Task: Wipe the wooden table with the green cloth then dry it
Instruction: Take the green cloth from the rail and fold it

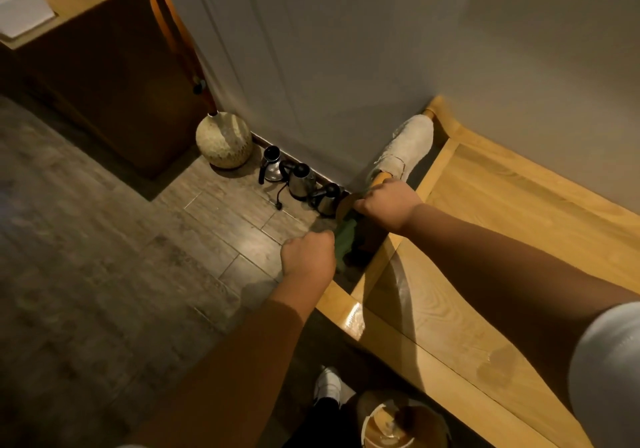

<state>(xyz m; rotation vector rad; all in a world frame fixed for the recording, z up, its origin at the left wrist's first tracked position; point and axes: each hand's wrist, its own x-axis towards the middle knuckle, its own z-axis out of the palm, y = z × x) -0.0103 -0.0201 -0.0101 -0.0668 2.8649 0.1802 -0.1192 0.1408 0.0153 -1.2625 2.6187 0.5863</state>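
Note:
The green cloth is stretched and bunched between my two fists, off the left end of the wooden table and above the floor. My left hand grips its lower end. My right hand grips its upper end near the table's far left corner. A pale, whitish cloth lies draped over the table's far corner against the wall. The tabletop shows glossy streaks near its front edge.
Three metal kettles stand on the floor along the wall beside a round textured vase. A dark wooden cabinet stands at left. A round container and my white shoe are below the table's edge.

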